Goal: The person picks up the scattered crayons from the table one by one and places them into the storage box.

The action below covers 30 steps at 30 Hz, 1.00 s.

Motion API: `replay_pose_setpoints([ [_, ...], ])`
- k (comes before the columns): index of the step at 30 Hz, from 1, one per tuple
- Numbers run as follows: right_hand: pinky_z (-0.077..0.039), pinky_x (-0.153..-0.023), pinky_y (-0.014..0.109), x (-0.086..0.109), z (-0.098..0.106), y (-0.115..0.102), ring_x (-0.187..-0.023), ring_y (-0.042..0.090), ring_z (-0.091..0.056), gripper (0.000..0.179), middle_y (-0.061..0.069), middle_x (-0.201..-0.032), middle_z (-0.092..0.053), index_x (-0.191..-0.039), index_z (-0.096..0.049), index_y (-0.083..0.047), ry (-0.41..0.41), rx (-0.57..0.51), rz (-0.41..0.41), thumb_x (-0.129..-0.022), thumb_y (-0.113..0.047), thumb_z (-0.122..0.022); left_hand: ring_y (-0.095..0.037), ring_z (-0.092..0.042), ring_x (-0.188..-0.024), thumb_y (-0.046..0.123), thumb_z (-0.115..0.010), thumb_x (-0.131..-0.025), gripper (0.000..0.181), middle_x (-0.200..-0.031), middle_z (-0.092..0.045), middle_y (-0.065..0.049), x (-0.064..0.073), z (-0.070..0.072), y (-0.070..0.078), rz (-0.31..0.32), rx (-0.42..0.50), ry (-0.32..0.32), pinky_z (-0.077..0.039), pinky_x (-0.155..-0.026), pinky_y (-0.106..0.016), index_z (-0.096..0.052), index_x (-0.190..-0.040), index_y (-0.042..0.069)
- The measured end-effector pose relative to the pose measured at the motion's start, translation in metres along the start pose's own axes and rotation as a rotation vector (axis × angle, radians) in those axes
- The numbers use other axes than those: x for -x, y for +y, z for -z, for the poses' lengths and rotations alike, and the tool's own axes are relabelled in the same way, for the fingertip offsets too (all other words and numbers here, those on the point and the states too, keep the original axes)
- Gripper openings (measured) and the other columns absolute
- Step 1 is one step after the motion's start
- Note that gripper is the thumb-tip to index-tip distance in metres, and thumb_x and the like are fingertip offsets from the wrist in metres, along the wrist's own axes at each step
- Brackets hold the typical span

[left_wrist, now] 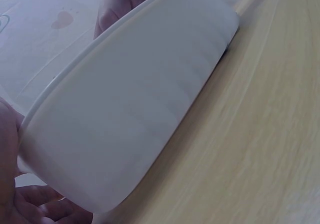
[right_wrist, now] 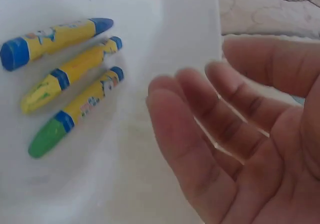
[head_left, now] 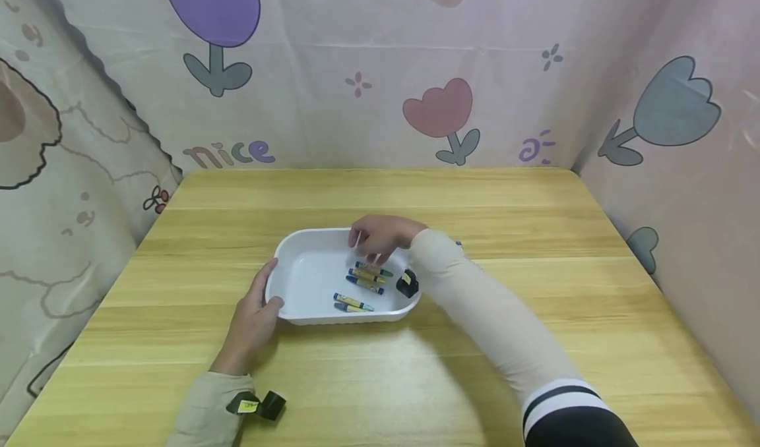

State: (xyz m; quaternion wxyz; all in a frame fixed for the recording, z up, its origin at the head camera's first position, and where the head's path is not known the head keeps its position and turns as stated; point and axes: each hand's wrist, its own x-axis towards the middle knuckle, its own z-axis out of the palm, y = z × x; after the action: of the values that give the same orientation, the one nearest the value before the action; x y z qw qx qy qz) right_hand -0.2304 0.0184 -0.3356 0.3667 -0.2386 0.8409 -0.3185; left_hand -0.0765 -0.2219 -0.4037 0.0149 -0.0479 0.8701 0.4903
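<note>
A white tray (head_left: 303, 272) sits on the table. My left hand (head_left: 252, 325) grips its left end, thumb at the near corner; the left wrist view shows fingers (left_wrist: 45, 204) bent at the tray's end wall. Over the tray's far side, my right hand (head_left: 382, 235) has loosely bent fingers with nothing between them. Beside it lie three yellow-wrapped crayons: a green crayon (right_wrist: 82, 109), a yellow crayon (right_wrist: 75, 72) and a blue crayon (right_wrist: 55, 42). Nearer the front wall are a light-tipped crayon (head_left: 353, 302) and a grey-blue crayon (head_left: 349, 308).
The wooden table (head_left: 380, 374) reaches back to a printed curtain (head_left: 332, 104), which also hangs at both sides. A small blue item (head_left: 459, 244) shows past the right sleeve (head_left: 493, 315), mostly hidden. Black devices sit at both wrists.
</note>
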Motion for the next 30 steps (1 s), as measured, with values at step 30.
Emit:
replay_pose_setpoints([
  [30,-0.056,-0.075,0.04,0.071,0.064,0.111,-0.08,0.023,-0.056,0.026,0.016,-0.1,-0.054,-0.117,-0.051,0.0,0.269,-0.215,-0.263,-0.095,-0.013,-0.054,-0.041,-0.013,-0.144,0.003,-0.041,-0.092,0.071,-0.161,-0.011,-0.014,0.0,0.001,-0.001,-0.016,-0.007,-0.007,-0.018,-0.113,-0.058,-0.015,-0.157,0.016],
])
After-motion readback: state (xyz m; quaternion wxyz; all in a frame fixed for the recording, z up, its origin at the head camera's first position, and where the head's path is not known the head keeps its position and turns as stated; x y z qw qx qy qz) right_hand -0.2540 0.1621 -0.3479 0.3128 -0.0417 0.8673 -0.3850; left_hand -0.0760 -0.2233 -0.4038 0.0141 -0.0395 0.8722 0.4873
